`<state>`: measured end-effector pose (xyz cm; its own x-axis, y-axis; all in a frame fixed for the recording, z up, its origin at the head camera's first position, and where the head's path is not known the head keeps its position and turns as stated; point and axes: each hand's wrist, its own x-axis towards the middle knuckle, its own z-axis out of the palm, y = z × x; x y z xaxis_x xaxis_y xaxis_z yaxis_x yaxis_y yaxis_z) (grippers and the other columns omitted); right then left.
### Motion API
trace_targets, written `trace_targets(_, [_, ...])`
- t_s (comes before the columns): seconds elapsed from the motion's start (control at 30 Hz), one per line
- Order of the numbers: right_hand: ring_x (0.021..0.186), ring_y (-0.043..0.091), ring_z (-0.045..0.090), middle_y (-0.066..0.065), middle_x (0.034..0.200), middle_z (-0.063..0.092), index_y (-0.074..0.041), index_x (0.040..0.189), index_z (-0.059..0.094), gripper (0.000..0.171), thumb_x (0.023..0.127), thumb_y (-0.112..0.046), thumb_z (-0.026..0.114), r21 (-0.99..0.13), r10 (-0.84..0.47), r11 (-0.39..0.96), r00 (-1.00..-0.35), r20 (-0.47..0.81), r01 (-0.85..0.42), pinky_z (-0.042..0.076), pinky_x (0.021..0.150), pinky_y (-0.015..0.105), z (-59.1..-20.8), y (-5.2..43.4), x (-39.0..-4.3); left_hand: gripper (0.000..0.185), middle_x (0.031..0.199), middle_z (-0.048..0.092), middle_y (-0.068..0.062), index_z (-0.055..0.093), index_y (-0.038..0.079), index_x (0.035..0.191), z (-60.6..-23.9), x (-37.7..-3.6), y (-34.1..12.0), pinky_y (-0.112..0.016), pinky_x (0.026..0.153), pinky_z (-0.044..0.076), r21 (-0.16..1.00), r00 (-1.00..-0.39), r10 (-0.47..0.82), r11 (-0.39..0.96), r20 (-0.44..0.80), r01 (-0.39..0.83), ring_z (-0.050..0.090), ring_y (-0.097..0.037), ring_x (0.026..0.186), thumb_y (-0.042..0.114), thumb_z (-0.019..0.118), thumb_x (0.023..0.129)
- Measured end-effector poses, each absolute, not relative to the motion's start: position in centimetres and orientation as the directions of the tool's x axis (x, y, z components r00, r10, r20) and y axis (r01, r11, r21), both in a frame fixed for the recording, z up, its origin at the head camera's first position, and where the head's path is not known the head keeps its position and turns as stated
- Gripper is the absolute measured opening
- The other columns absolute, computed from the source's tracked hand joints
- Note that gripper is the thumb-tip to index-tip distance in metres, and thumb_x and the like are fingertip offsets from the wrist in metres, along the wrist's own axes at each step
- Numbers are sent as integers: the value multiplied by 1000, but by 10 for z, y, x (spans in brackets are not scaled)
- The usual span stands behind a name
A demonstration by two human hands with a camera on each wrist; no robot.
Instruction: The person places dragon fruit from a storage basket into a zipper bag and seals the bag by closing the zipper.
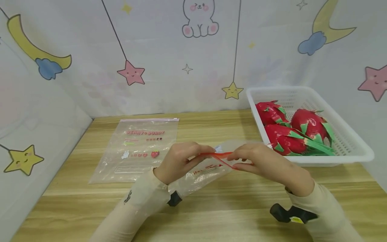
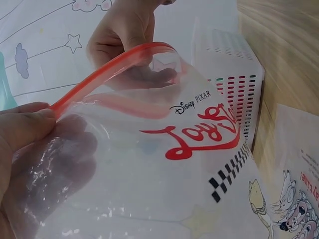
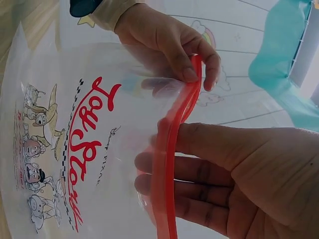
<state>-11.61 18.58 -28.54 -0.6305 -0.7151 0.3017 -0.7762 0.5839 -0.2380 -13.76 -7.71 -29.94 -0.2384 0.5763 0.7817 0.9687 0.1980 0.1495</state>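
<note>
Both forearms come in from the near edge of the table (image 1: 211,208), wrists bent inward so the hands meet over its middle, holding a clear zip bag (image 1: 205,171) just above the wood. The left hand (image 1: 178,161) pinches the red zip strip (image 1: 216,155) at its left end, thumb on top and fingers curled behind the film; the right hand (image 1: 260,159) pinches the same strip at its right end, thumb over the near lip and fingers inside the mouth, as the right wrist view shows. The two hands sit close together, and the strip bows between them with the mouth partly parted; how far the seal is undone toward the left end is hard to judge. The bag's body trails toward 7 o'clock, over the left sleeve. At 10 o'clock from the hands a second bag (image 1: 136,151) lies flat, well apart. At 2 o'clock a white basket (image 1: 347,148) holds three red fruits (image 1: 287,139), its near rim just beside the right knuckles. Bare wood runs along the near edge and between flat bag and basket
</note>
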Motion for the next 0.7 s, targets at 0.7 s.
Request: trace_targets(0.7, [75,3,60,0,109,70,-16,121,65,37,85,-19,73,-306,-726,597,-662,188,-742,52,62,18,-289,181,-121,22,87,74,-5,72,3,98,-298,-139,-79,-17,70,54,179,-243,581,165,777,970,70,-12,78,-1,76,77])
